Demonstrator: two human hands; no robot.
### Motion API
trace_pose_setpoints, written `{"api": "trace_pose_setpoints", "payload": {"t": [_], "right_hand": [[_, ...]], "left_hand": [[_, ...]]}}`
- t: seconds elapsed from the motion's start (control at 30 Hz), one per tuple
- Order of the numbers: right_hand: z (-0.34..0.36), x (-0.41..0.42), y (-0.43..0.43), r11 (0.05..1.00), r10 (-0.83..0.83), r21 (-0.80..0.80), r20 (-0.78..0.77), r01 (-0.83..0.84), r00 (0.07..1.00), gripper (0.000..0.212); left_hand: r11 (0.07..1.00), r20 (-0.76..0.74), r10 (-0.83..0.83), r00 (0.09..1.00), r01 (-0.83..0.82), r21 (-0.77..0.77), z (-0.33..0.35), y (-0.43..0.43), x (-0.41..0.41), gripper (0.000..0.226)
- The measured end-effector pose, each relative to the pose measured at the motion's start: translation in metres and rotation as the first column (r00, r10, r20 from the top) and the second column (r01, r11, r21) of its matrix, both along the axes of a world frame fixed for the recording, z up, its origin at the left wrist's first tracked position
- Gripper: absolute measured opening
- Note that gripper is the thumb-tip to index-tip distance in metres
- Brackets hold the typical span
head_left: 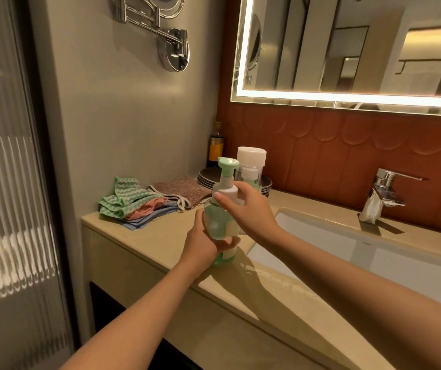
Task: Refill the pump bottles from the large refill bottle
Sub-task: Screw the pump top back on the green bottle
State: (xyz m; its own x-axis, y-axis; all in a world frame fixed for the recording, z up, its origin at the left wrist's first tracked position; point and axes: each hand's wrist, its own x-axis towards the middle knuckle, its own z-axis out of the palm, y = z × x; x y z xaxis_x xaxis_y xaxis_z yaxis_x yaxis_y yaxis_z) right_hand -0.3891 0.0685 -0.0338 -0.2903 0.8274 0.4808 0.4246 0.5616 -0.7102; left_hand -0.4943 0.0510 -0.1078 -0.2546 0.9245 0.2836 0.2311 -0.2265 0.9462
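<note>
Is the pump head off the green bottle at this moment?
No: the pump head sits on the pump bottle, the right hand gripping its white collar and the left hand holding the body.

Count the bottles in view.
3: the green pump bottle gripped by left hand and right hand, a white-capped clear bottle behind it, a dark bottle in the corner. Others may be hidden.

— How many bottles do we count?
— Three: one green pump bottle, one white-capped bottle, one dark bottle.
— And cloths?
— We count four: green cloth, pink cloth, blue cloth, brown cloth. One faucet, one sink.
</note>
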Motion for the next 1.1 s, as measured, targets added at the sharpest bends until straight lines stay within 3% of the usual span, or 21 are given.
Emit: {"api": "trace_pose_setpoints", "payload": {"t": [0.13, 0.27, 0.43, 0.53, 0.63, 0.77, 0.93, 1.03, 1.1], "right_hand": [[0.009, -0.005, 0.005, 0.998, 0.046, -0.043, -0.006, -0.046, 0.999, 0.069], [0.017, -0.015, 0.003, 0.984, 0.114, -0.139, 0.007, -0.112, 0.993, 0.05], [0.003, -0.017, -0.003, 0.997, -0.072, -0.002, 0.07, 0.072, 0.995, 0.044], [0.0, -0.02, -0.002, 0.978, -0.202, 0.081, 0.099, 0.194, 0.974, 0.051], [0.008, -0.023, 0.005, 0.988, -0.154, 0.031, 0.015, 0.153, 0.988, 0.064], [0.012, -0.026, 0.004, 0.997, -0.055, -0.05, 0.029, 0.056, 0.998, 0.05], [0.0, -0.028, -0.001, 0.991, -0.132, -0.004, -0.005, 0.132, 0.991, 0.03], [-0.006, -0.026, -0.006, 0.971, -0.238, 0.055, 0.079, 0.234, 0.968, 0.046], [-0.005, -0.022, -0.006, 0.972, -0.228, 0.063, 0.056, 0.225, 0.972, 0.059]], "left_hand": [[1.0, -0.006, 0.02, 1.0, -0.02, -0.006, -0.002, 0.002, 0.0, 0.081], [1.0, 0.009, 0.026, 1.0, -0.026, -0.007, -0.003, 0.001, 0.0, 0.083], [0.999, -0.065, 0.029, 0.997, -0.032, -0.035, -0.002, 0.003, -0.002, 0.088], [0.999, -0.113, 0.032, 0.993, -0.036, -0.035, -0.002, 0.004, -0.002, 0.089], [0.999, -0.093, 0.045, 0.995, -0.046, -0.018, -0.003, 0.003, -0.002, 0.091], [0.999, -0.1, 0.045, 0.994, -0.047, -0.019, -0.005, 0.004, -0.003, 0.089], [1.0, -0.096, 0.019, 0.995, -0.02, -0.012, -0.005, 0.004, -0.004, 0.09], [1.0, -0.127, 0.009, 0.992, -0.007, 0.016, -0.003, 0.002, -0.004, 0.082], [1.0, -0.158, 0.021, 0.987, -0.019, 0.016, -0.003, 0.002, -0.004, 0.083]]}}
